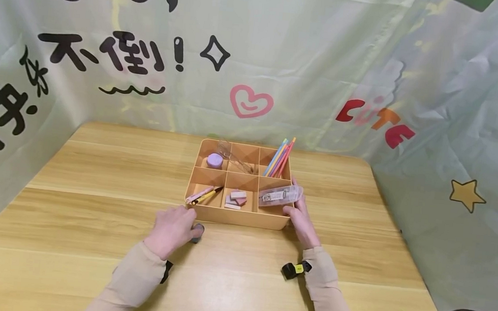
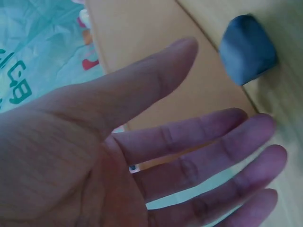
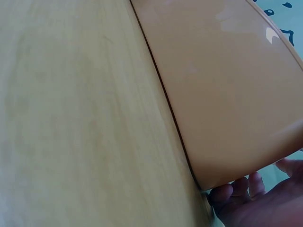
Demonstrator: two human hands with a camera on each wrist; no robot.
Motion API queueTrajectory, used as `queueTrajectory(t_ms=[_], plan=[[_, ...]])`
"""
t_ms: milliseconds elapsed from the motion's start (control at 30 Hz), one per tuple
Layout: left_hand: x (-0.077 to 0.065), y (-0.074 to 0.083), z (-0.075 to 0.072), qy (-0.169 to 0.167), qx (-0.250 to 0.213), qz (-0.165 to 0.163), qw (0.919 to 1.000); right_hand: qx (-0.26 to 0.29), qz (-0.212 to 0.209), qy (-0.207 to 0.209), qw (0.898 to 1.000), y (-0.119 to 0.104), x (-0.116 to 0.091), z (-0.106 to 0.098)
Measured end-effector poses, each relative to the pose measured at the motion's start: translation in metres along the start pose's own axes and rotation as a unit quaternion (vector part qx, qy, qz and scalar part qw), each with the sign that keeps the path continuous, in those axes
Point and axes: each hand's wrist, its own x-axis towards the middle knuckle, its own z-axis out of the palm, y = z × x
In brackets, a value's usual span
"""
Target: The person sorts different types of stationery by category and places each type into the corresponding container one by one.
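Note:
A tan organizer box [image 1: 240, 218] with six compartments stands on the table. My right hand [image 1: 301, 223] holds its front right corner; fingertips lie against the side wall [image 3: 251, 109] and the thumb is at the rim. My left hand [image 1: 172, 230] is just off the front left corner, its fingers [image 2: 203, 165] spread and slightly bent, holding nothing. Beside it a small dark blue-grey lump [image 2: 248, 49] with flat facets lies on the table by the box's front wall, apart from the fingers. Its kind cannot be told.
Inside the box are a purple round container [image 1: 215, 161], a clear long object [image 1: 239, 162], coloured sticks [image 1: 278, 160], pens [image 1: 205, 196], several eraser-like blocks [image 1: 236, 197] and a translucent case [image 1: 280, 196]. A printed cloth [image 1: 309, 72] hangs behind the wooden table [image 1: 238, 283].

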Motion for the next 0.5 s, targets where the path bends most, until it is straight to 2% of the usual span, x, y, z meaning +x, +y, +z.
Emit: queueTrajectory(t_ms=[300,500], plan=[[0.006,-0.002,0.009,0.010,-0.004,-0.008,0.9999,-0.003,-0.001,0.005,1.000,0.001,0.000,0.001],[0.008,-0.004,0.012,0.005,0.000,-0.006,1.0000,0.000,-0.005,0.003,1.000,0.001,0.000,0.001]])
